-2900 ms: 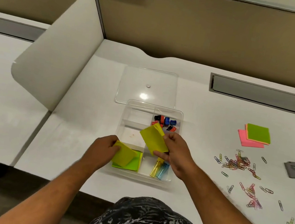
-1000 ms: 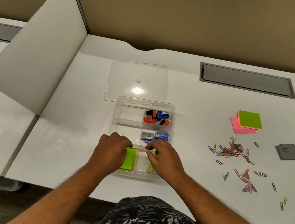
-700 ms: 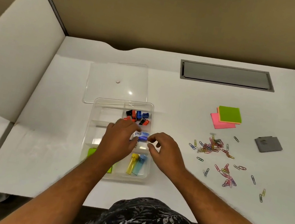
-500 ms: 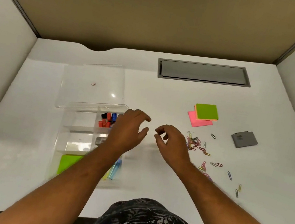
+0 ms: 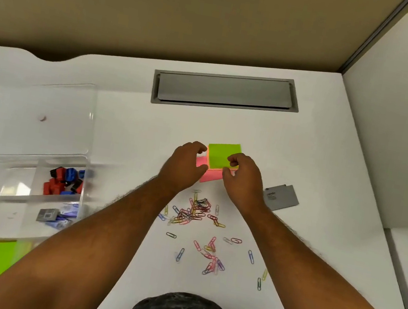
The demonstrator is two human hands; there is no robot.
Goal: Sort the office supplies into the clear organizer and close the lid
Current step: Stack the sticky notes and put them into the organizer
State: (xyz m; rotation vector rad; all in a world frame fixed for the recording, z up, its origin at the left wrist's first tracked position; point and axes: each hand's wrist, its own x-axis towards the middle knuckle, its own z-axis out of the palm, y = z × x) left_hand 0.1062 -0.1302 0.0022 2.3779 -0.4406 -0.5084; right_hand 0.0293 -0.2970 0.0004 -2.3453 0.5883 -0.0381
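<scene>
Spanning white desk (image 5: 302,171) | grey cable hatch (image 5: 225,92) | tan partition (image 5: 168,8)

I count two hands (image 5: 184,167), one organizer (image 5: 27,203), one lid (image 5: 38,121), two note pads (image 5: 224,155), many loose paper clips (image 5: 196,209).

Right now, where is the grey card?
Head view: the grey card lies flat on the desk, right of the right hand, beyond the paperclips.

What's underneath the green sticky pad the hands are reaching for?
Under the green sticky pad lies a pink pad, offset toward the person, with a thin orange edge between them. The left hand and right hand cover part of the pink pad.
</scene>
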